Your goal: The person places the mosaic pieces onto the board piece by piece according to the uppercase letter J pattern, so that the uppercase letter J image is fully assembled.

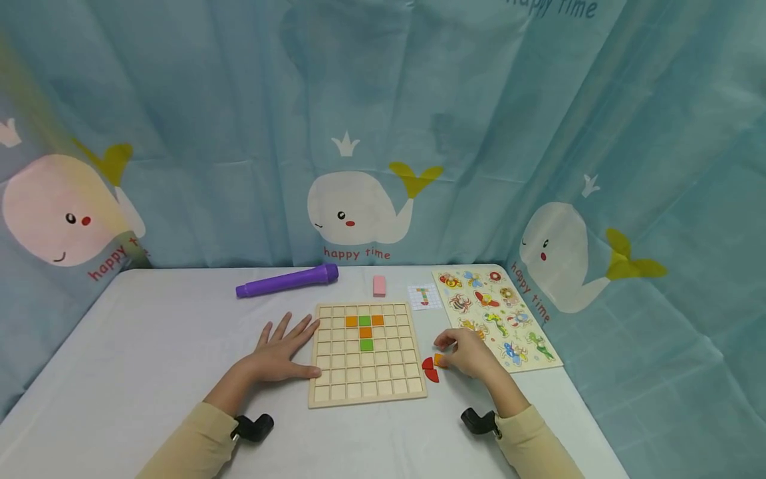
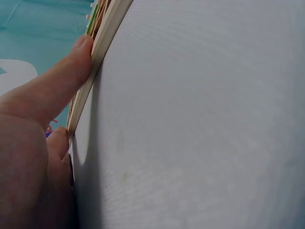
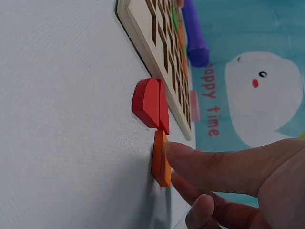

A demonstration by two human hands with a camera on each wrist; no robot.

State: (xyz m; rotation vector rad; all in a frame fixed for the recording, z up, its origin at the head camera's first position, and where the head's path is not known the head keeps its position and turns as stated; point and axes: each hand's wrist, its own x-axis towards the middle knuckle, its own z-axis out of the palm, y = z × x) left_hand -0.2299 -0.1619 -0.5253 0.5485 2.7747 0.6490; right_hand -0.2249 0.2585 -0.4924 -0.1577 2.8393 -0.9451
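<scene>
Left hand (image 1: 272, 358) has fingers spread, touching left edge of gridded wooden board (image 1: 353, 376). Right hand's (image 1: 469, 354) thumb touches orange block (image 3: 159, 164) beside red pieces (image 3: 147, 102) on tabletop (image 1: 149, 372), right of board; cannot tell whether fingers grasp it.

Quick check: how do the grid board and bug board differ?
The grid board has square cells, some filled with orange and green tiles; the bug board carries colourful bug pictures. The grid board looks roughly square, the bug board oblong. The grid board sits nearly straight, the bug board slanted. Both lie flat on the table.
</scene>
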